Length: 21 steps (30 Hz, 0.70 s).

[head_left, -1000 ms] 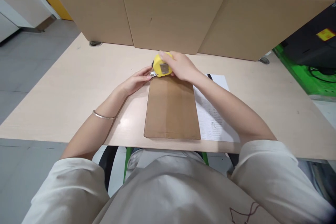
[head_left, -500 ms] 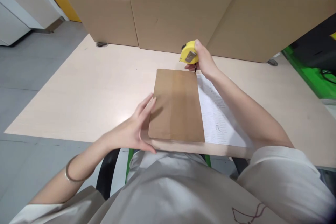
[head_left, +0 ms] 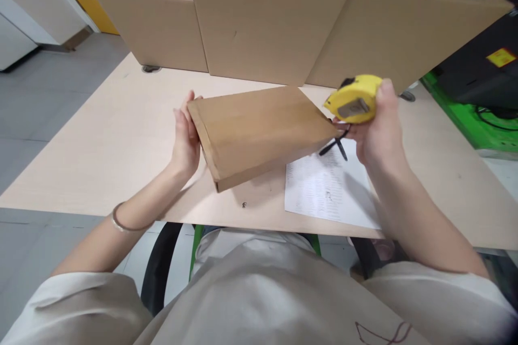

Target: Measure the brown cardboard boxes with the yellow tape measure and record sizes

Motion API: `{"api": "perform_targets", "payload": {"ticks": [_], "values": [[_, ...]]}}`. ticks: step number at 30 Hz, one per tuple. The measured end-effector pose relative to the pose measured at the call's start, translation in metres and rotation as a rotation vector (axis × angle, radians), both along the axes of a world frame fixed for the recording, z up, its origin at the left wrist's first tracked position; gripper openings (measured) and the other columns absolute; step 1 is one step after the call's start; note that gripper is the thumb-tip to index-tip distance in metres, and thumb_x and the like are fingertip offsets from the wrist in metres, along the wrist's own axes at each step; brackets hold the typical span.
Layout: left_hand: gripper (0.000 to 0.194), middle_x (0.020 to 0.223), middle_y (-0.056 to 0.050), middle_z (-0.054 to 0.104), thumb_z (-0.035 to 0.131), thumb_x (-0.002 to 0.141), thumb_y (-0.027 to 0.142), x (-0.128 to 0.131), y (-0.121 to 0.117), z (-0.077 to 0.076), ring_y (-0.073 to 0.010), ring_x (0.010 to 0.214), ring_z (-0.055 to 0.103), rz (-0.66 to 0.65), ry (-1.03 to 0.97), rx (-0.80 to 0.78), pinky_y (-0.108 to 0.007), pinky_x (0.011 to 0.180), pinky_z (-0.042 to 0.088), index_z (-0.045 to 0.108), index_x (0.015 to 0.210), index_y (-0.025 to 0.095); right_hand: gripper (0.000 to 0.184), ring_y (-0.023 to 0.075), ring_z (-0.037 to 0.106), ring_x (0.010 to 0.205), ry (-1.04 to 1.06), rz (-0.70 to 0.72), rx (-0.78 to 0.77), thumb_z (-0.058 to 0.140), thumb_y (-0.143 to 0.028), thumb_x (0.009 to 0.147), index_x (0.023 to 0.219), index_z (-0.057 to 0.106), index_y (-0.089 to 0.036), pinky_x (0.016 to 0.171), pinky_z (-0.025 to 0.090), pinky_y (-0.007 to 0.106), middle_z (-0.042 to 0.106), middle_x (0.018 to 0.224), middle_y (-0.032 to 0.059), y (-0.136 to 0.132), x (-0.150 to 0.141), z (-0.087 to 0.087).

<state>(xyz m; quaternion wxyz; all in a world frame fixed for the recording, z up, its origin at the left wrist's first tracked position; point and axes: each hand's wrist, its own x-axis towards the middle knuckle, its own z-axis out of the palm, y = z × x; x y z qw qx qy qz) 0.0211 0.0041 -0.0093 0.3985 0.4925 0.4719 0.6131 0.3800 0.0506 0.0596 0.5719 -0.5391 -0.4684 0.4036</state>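
While a printed sheet (head_left: 324,199) lies flat near the front edge of the desk (head_left: 121,140), the left hand (head_left: 187,143) clasps the left end of a flat cardboard box (head_left: 259,129), tilted over the desktop. The right hand (head_left: 378,135) grasps a yellow tape measure (head_left: 356,99), fingertips (head_left: 352,130) at the box's right corner. Stacked cardboard cartons (head_left: 267,21) stand behind.

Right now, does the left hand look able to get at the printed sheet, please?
Probably not easily: the left hand holds one end of the cardboard box, which stretches between it and the printed sheet.
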Motion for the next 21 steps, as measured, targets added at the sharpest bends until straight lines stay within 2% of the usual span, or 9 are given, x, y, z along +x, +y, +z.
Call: {"api": "perform_targets", "payload": {"ticks": [2,4,6,8,11,13,15,18,21], "values": [[0.088,0.161,-0.009,0.067,0.065,0.094,0.099,-0.001,0.017,0.007,-0.0475,0.167,0.053,-0.105,-0.068,-0.055,-0.06,0.129,0.055,0.062,0.157,0.038,0.044,0.0313,0.083,0.086,-0.003,0.0,-0.023,0.064,-0.071,0.104,0.116,0.073,-0.03,0.063,0.063,0.041,0.085,0.115,0.0161,-0.035,0.005,-0.006],[0.079,0.15,-0.012,0.072,0.08,0.09,0.081,-0.004,0.031,0.007,-0.049,0.154,0.063,-0.18,-0.053,-0.129,-0.06,0.12,0.061,0.064,0.151,0.033,0.05,0.0321,0.083,0.082,-0.002,0.02,-0.08,0.067,-0.078,0.099,0.115,0.074,-0.031,0.061,0.066,0.043,0.085,0.106,0.0137,-0.062,0.007,-0.013],[0.068,0.143,-0.011,0.074,0.081,0.086,0.062,-0.008,0.039,0.0,-0.0467,0.144,0.068,-0.226,-0.027,-0.209,-0.058,0.113,0.065,0.064,0.144,0.031,0.056,0.0307,0.082,0.074,0.018,0.037,-0.13,0.068,-0.083,0.097,0.113,0.075,-0.03,0.06,0.069,0.044,0.084,0.097,0.0105,-0.076,0.007,-0.022],[0.057,0.134,-0.01,0.075,0.075,0.083,0.052,-0.01,0.044,-0.011,-0.0432,0.133,0.072,-0.228,0.0,-0.276,-0.057,0.107,0.067,0.064,0.134,0.03,0.061,0.0278,0.078,0.065,0.054,0.042,-0.182,0.072,-0.086,0.092,0.107,0.075,-0.028,0.058,0.069,0.043,0.082,0.088,0.0079,-0.08,0.007,-0.031],[0.055,0.128,-0.01,0.075,0.07,0.079,0.048,-0.013,0.046,-0.026,-0.0404,0.125,0.073,-0.208,0.123,-0.291,-0.056,0.104,0.067,0.062,0.129,0.028,0.063,0.0239,0.073,0.057,0.073,0.034,-0.224,0.075,-0.087,0.087,0.099,0.076,-0.026,0.053,0.065,0.038,0.078,0.076,0.006,-0.071,0.012,-0.036],[0.064,0.134,-0.011,0.074,0.072,0.079,0.05,-0.016,0.047,-0.03,-0.0414,0.129,0.072,-0.214,0.223,-0.255,-0.056,0.106,0.066,0.062,0.138,0.027,0.055,0.0225,0.07,0.056,0.055,0.067,-0.205,0.07,-0.081,0.092,0.098,0.077,-0.026,0.047,0.058,0.033,0.078,0.077,0.0073,-0.061,0.018,-0.029],[0.075,0.145,-0.013,0.072,0.073,0.081,0.055,-0.02,0.046,-0.03,-0.0435,0.136,0.07,-0.238,0.277,-0.239,-0.057,0.111,0.064,0.059,0.149,0.027,0.044,0.0234,0.072,0.062,0.057,0.142,-0.192,0.066,-0.07,0.098,0.102,0.079,-0.029,0.045,0.051,0.032,0.081,0.087,0.0096,-0.05,0.022,-0.016],[0.084,0.16,-0.016,0.067,0.074,0.084,0.06,-0.023,0.045,-0.028,-0.0464,0.147,0.065,-0.277,0.279,-0.244,-0.058,0.119,0.061,0.056,0.158,0.026,0.036,0.0281,0.078,0.079,0.108,0.279,-0.206,0.069,-0.063,0.095,0.109,0.077,-0.032,0.054,0.056,0.035,0.084,0.101,0.0106,-0.033,0.014,0.008],[0.091,0.168,-0.018,0.064,0.076,0.083,0.061,-0.023,0.045,-0.027,-0.0486,0.155,0.06,-0.299,0.255,-0.255,-0.059,0.126,0.058,0.054,0.163,0.023,0.043,0.0279,0.076,0.084,0.159,0.491,-0.233,0.075,-0.062,0.085,0.113,0.075,-0.029,0.062,0.06,0.037,0.08,0.1,0.0098,-0.011,-0.007,0.023]]}}
